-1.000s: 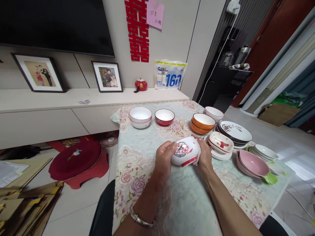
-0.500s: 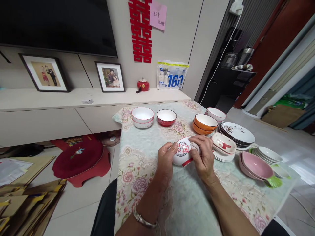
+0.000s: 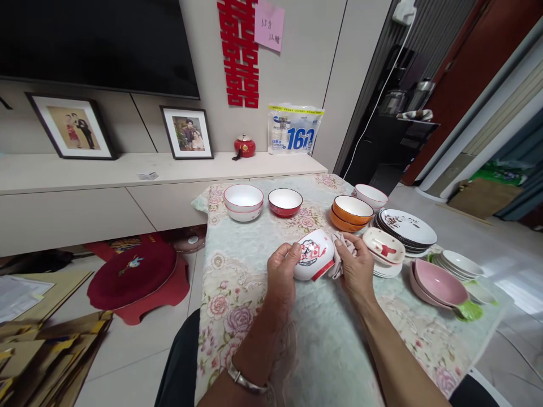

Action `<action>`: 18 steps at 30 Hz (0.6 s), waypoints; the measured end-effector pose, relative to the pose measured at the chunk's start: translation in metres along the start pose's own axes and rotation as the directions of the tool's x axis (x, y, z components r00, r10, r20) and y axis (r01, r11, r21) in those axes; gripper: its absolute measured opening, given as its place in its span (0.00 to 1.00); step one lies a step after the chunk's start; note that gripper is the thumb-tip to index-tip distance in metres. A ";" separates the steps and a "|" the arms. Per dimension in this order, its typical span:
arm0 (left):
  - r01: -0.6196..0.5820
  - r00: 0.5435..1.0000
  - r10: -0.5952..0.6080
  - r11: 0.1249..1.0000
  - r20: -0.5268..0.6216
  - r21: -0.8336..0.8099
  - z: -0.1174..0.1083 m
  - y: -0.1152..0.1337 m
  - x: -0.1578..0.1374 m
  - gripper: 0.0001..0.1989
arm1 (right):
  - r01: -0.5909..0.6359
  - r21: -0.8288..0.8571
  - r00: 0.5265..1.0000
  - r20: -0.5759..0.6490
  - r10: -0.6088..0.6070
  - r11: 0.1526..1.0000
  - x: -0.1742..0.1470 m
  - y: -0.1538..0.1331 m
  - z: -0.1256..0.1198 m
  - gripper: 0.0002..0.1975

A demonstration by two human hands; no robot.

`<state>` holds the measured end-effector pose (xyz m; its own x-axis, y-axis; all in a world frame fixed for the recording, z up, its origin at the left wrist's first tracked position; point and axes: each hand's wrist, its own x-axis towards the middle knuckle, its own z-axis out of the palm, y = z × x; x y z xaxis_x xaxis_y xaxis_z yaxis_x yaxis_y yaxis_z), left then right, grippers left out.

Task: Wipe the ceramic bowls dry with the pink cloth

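Observation:
My left hand [image 3: 283, 270] grips a white bowl [image 3: 314, 255] by its left side, thumb on the outer wall. The bowl is tipped on its side and bears a red and black print with a red band. In my right hand [image 3: 357, 265] a crumpled pale pink cloth [image 3: 341, 253] is bunched, lying against the bowl's right edge. Both hands are above the middle of the table. Beyond them stand a red bowl [image 3: 285, 202] and, to its left, stacked white bowls [image 3: 243, 204] with red rims.
Right of my hands are orange bowls [image 3: 352, 211], a white bowl [image 3: 370, 196], a stack of dark-edged plates [image 3: 408, 227], small dishes [image 3: 384, 246] and pink bowls [image 3: 440, 285]. A flowered cloth covers the table [image 3: 237, 294]. A red stool [image 3: 136, 277] stands on the floor at left.
My right hand has moved a little right, off the bowl's printed side, so more of the cloth and print shows. The bowl has turned slightly in my left hand.

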<state>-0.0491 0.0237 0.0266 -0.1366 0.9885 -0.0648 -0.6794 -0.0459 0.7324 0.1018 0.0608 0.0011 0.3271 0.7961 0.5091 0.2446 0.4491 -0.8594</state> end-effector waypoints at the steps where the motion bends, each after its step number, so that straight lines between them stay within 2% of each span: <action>1: -0.009 1.000 0.009 1.000 -0.006 0.002 -0.001 0.000 0.001 0.18 | 0.043 -0.029 0.999 -0.014 -0.044 0.999 -0.002 -0.003 0.001 0.11; 3: -0.034 0.999 0.034 0.999 -0.029 0.010 -0.003 0.000 0.002 0.18 | 0.199 -0.119 0.980 0.028 -0.197 0.973 -0.008 -0.014 0.003 0.07; 5: -0.059 0.997 0.059 0.998 -0.055 0.018 -0.006 0.000 0.004 0.17 | 0.337 -0.155 0.937 0.148 -0.316 0.929 -0.013 -0.026 0.005 0.03; 8: -0.084 0.993 0.083 0.996 -0.088 -0.011 -0.009 0.000 0.007 0.17 | 0.477 -0.138 0.849 0.328 -0.415 0.868 -0.020 -0.040 0.007 0.03; 10: -0.086 0.992 0.081 0.995 -0.096 -0.043 -0.009 0.000 0.007 0.16 | 0.542 -0.124 0.796 0.394 -0.460 0.831 -0.021 -0.045 0.008 0.04; 11: -0.085 0.992 0.080 0.995 -0.095 -0.057 -0.008 0.000 0.007 0.15 | 0.554 -0.123 0.785 0.406 -0.468 0.823 -0.020 -0.044 0.007 0.04; 12: -0.083 0.993 0.077 0.994 -0.094 -0.068 -0.008 0.000 0.006 0.15 | 0.546 -0.126 0.792 0.401 -0.461 0.828 -0.018 -0.043 0.006 0.05; 14: -0.071 0.993 0.063 0.994 -0.096 -0.085 -0.006 0.000 0.006 0.14 | 0.462 -0.138 0.852 0.342 -0.395 0.876 -0.013 -0.036 0.004 0.06; 16: -0.062 0.992 0.049 0.992 -0.118 -0.106 -0.004 0.001 0.006 0.15 | 0.317 -0.142 0.928 0.252 -0.276 0.938 -0.008 -0.025 0.002 0.07; 18: -0.063 0.989 0.043 0.989 -0.144 -0.137 -0.002 0.003 0.006 0.16 | 0.136 -0.103 0.978 0.171 -0.118 0.985 -0.005 -0.016 0.002 0.10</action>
<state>-0.0533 0.0295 0.0272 -0.2677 0.9547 -0.1302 -0.7618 -0.1270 0.6352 0.0945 0.0504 0.0123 0.1355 0.7952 0.5910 0.3797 0.5093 -0.7723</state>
